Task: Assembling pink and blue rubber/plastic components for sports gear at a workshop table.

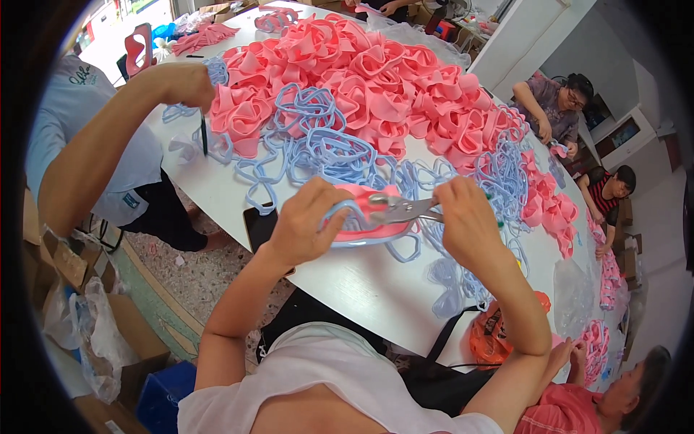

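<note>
Pink material with pale blue edging forms the piece (358, 194) held up just left of the metal pliers (403, 210), above the white table (329, 286). The left hand (307, 220) grips that piece between thumb and fingers, a blue strip bent within the grasp; the right hand (466, 217) is wrapped around the handles at the right end of the pliers. The pliers' head lies over the pink material, but whether its jaws have closed on it I cannot tell. The likeliest fault, I judge, is a misplaced bite: the piece is soft and held in mid-air, so it could fold or slip and let a second layer or the blue edging get caught. The left fingertips are near the head of the pliers, so a slip there could nip them. Below the pliers, a loose blue loop (405, 248) could snag on the work if both hands dip, and the heap of blue loops (332, 155) beyond them could be dragged along in a tangle. To the left of the pliers, a dark phone-like slab (260, 226) lies at the table's edge beside the left forearm; a careless elbow might push it off.
</note>
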The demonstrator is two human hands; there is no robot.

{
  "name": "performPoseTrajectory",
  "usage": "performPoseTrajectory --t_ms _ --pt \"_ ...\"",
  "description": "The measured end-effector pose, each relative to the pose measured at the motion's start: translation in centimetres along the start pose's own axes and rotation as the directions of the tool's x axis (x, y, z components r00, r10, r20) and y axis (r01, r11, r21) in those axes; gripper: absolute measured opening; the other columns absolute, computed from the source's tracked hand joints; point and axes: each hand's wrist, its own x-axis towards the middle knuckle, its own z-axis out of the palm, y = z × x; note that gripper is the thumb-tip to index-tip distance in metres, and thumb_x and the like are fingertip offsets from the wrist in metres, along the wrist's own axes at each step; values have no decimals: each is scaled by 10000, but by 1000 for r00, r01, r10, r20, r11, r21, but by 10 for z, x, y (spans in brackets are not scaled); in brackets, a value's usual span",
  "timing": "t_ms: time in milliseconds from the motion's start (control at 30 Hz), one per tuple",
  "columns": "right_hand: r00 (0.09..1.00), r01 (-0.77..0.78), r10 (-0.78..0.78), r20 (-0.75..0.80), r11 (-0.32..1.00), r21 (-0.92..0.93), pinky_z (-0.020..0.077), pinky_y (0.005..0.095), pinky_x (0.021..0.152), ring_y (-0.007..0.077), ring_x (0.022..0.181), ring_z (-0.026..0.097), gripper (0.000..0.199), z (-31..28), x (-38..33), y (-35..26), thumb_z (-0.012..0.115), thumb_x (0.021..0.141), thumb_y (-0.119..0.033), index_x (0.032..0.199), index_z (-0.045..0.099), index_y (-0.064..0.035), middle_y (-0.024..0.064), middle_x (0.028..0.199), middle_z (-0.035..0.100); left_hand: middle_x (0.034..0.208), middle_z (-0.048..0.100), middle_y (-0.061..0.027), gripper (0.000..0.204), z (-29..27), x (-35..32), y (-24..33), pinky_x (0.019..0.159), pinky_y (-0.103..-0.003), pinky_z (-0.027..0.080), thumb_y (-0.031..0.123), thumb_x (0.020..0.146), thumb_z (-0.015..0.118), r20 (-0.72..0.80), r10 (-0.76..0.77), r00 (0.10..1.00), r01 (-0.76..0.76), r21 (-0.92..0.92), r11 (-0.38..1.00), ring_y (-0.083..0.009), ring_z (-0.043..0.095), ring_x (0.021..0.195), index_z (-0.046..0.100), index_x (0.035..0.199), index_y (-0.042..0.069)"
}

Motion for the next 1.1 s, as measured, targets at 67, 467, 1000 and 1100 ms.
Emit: performPoseTrajectory --t_ms 67,467,1000,1100 --pt "997 -69 69 39 997 18 436 435 709 342 765 531 136 -4 -14 4 575 762 -28 885 519 -18 151 835 535 896 576 -126 217 -12 -2 -14 670 -352 474 15 797 670 -52 -16 999 17 10 1000 -274 576 785 646 1012 11" --pt "816 -340 263 515 938 61 520 440 707 326 901 612 323 126 -122 -66 705 722 -189 960 559 -26 140 901 599 935 528 -62 219 -27 -11 -32 714 -278 423 227 926 640 -123 -73 990 47 -206 977 -177 504 820 691 1042 48" --pt "768 -85 62 637 996 5 549 331 615 287 845 611 229 128 -118 -64 630 757 -88 939 553 27 166 891 584 938 514 -46 189 -21 -5 -33 727 -267 406 186 938 621 -21 -221 975 203 -314 927 -152 482 846 685 1046 45" --pt "816 -61 58 576 998 -15 540 318 577 260 815 607 193 121 -119 -66 621 746 -75 897 542 15 159 873 578 937 502 -40 175 -22 -3 -34 748 -260 402 149 938 606 -36 -346 937 324 -272 906 -144 480 850 676 1039 24"
